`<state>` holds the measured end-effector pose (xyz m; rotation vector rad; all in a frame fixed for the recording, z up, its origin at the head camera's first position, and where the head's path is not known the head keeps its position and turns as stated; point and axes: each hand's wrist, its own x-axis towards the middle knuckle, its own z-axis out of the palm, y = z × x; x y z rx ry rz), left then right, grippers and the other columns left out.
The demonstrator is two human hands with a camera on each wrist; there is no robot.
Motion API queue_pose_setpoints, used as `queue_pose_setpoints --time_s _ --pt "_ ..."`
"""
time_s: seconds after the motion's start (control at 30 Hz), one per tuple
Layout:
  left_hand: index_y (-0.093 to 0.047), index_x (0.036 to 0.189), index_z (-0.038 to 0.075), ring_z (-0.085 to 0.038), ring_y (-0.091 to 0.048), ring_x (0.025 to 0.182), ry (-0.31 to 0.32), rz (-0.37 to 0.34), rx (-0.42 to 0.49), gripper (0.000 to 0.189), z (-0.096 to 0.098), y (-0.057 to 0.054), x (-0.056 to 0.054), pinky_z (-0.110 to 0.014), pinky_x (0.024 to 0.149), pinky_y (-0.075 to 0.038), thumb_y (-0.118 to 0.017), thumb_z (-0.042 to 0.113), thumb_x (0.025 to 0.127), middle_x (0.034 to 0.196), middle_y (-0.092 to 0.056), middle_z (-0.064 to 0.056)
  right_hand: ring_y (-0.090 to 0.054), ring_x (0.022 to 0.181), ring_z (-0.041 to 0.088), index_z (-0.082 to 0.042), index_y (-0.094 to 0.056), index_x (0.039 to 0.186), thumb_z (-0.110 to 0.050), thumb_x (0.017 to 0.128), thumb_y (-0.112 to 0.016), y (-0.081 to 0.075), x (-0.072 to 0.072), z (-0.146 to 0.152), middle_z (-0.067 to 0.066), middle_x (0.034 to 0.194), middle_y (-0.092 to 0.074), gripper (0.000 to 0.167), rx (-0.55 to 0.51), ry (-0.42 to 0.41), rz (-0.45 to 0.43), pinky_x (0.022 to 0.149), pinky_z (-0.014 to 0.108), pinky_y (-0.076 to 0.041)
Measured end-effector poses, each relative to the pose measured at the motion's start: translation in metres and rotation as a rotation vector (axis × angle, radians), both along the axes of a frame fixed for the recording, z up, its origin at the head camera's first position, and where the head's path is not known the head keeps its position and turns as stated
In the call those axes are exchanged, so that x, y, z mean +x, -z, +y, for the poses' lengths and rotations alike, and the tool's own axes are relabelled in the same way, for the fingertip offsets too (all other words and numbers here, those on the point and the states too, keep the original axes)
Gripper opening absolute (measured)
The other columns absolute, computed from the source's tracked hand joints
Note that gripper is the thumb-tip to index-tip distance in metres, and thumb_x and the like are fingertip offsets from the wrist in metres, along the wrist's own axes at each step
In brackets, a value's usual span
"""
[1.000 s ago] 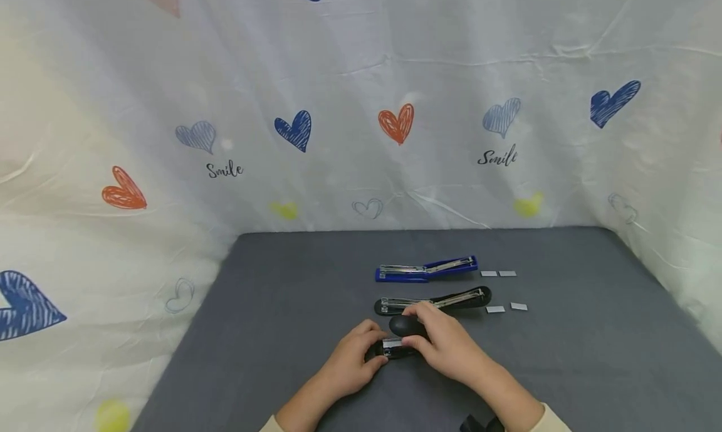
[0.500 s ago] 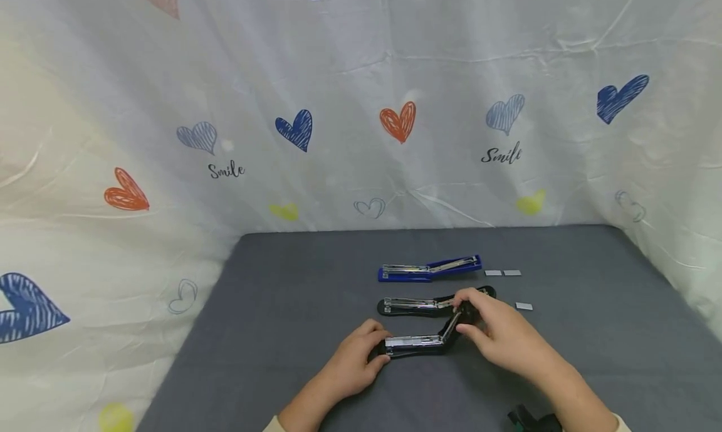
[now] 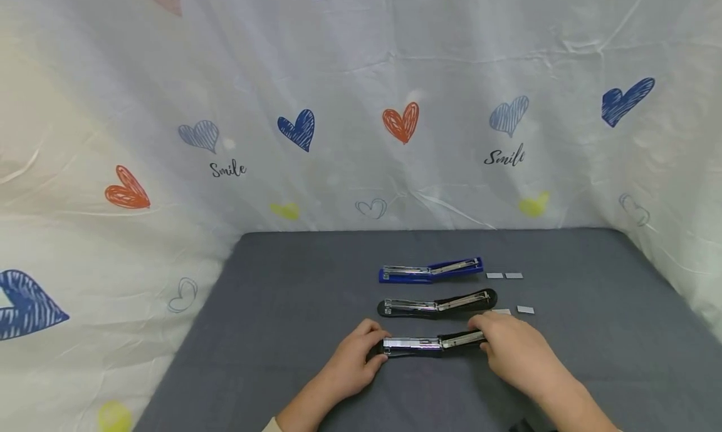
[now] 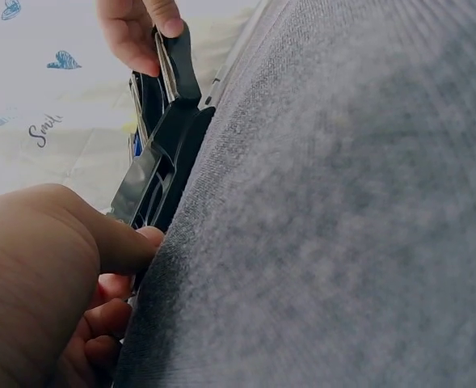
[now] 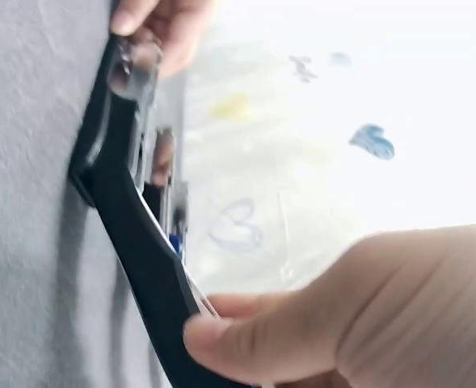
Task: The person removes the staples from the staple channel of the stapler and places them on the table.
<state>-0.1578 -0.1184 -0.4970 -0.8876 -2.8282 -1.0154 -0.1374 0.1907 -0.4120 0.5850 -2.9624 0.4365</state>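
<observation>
The nearest black stapler [image 3: 414,346] lies folded wide on the grey cloth, its silver magazine showing. My left hand [image 3: 352,360] pinches its left end between thumb and fingers. At the other end, my right hand [image 3: 521,350] grips the swung-back top arm, thumb on the black cover [image 5: 145,259] in the right wrist view. The tip of that arm is hidden by the right hand. Just behind lies a second black stapler [image 3: 414,306], also spread wide, and farther back a blue stapler [image 3: 407,275] in the same state.
Two pale staple strips [image 3: 494,275] lie to the right of the blue stapler. Another strip [image 3: 526,310] lies right of the second black stapler, with one more partly hidden by my right hand. A white curtain [image 3: 338,187] with printed hearts hangs behind the table [image 3: 282,294].
My right hand has swung the nearest stapler's top arm over to the right and down, so it now lies nearly flat. My left hand has kept its grip on the left end.
</observation>
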Motion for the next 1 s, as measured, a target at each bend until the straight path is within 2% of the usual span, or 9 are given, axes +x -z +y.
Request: queue_pose_setpoints --time_s 0.1,0.23,0.3,0.43,0.6,0.77,1.0 --pt "-0.07 0.126 0.01 -0.004 -0.052 0.094 -0.007 -0.025 0.016 0.033 0.0 -0.001 0.0 -0.026 0.083 -0.05 -0.077 0.009 0.093 0.114 -0.055 0.008 -0.069 0.097 0.028 -0.011 -0.072 0.108 -0.002 0.075 -0.087 0.003 0.002 -0.006 0.002 0.105 -0.071 0.038 0.003 -0.017 0.075 0.082 0.048 -0.054" --pt "-0.071 0.125 0.01 -0.003 -0.051 0.087 -0.019 -0.059 0.046 0.033 0.0 -0.001 -0.001 -0.024 0.078 -0.048 -0.077 0.008 0.092 0.113 -0.056 0.008 -0.068 0.102 0.022 -0.009 -0.072 0.115 -0.011 0.078 -0.089 0.008 0.004 -0.024 0.0 0.11 -0.07 0.041 -0.081 -0.055 0.164 0.086 0.044 -0.054" --pt "-0.072 0.124 0.011 -0.003 -0.049 0.082 -0.025 -0.065 0.059 0.033 0.0 0.0 -0.001 -0.022 0.074 -0.046 -0.078 0.007 0.091 0.112 -0.056 0.009 -0.067 0.098 0.015 -0.01 -0.073 0.115 -0.015 0.082 -0.087 0.013 0.006 -0.036 -0.003 0.11 -0.069 0.036 -0.132 -0.075 0.157 0.082 0.038 -0.055" --pt "-0.073 0.121 0.011 -0.003 -0.048 0.078 -0.036 -0.058 0.08 0.033 0.0 0.002 -0.001 -0.021 0.07 -0.045 -0.08 0.007 0.09 0.111 -0.057 0.009 -0.058 0.078 0.001 -0.01 -0.075 0.114 -0.015 0.087 -0.082 0.027 0.009 -0.055 -0.007 0.103 -0.064 0.028 -0.186 -0.118 0.071 0.068 0.029 -0.052" --pt "-0.074 0.121 0.012 -0.003 -0.048 0.077 -0.04 -0.051 0.095 0.033 0.0 0.004 -0.002 -0.021 0.069 -0.045 -0.08 0.006 0.089 0.11 -0.057 0.009 -0.044 0.065 -0.002 -0.007 -0.075 0.112 -0.016 0.088 -0.081 0.039 0.01 -0.069 -0.008 0.09 -0.053 0.026 -0.166 -0.091 0.002 0.058 0.025 -0.045" --pt "-0.074 0.121 0.012 -0.003 -0.048 0.077 -0.04 -0.055 0.092 0.033 0.0 0.004 -0.001 -0.021 0.069 -0.045 -0.081 0.007 0.089 0.109 -0.057 0.009 -0.044 0.065 -0.001 -0.01 -0.076 0.106 -0.015 0.087 -0.082 0.043 0.011 -0.074 -0.009 0.088 -0.053 0.021 -0.196 -0.026 0.018 0.059 0.025 -0.045" --pt "-0.074 0.12 0.011 -0.003 -0.048 0.076 -0.034 -0.033 0.098 0.033 -0.001 0.003 -0.002 -0.02 0.068 -0.045 -0.081 0.006 0.088 0.108 -0.058 0.008 -0.062 0.08 0.004 -0.013 -0.076 0.104 -0.014 0.086 -0.083 0.045 0.012 -0.081 -0.008 0.095 -0.064 0.02 -0.212 -0.013 0.086 0.07 0.031 -0.054"
